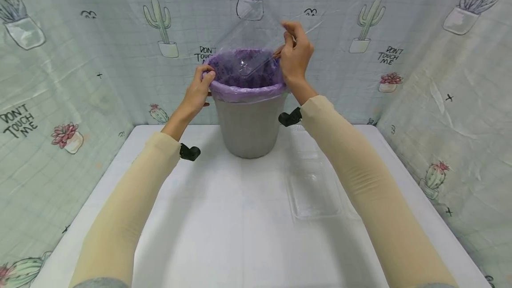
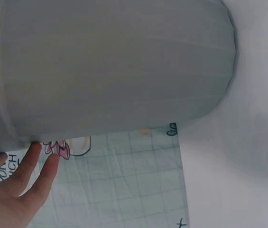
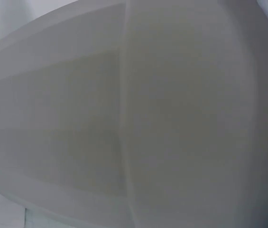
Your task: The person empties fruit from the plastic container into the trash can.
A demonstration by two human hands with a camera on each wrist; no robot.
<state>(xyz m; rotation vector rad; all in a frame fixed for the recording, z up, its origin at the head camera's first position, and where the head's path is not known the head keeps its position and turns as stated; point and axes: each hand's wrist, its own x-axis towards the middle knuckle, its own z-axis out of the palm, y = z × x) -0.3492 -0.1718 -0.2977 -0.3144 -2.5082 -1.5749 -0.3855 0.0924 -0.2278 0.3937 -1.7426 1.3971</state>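
A grey trash bin stands upright at the back of the white table, a purple bag lining it and folded over its rim. My left hand grips the rim at the left, thumb over the folded bag. In the left wrist view, fingers of that hand lie along the bin's outer wall. Above the right side of the rim, my right hand pinches a clear plastic sheet, which slants over the bin's mouth with its lower corner inside. The right wrist view shows only the bin's wall.
Clear plastic trays lie on the white table, right of the bin and partly under my right forearm. A curtain printed with cacti hangs behind the table and along both sides.
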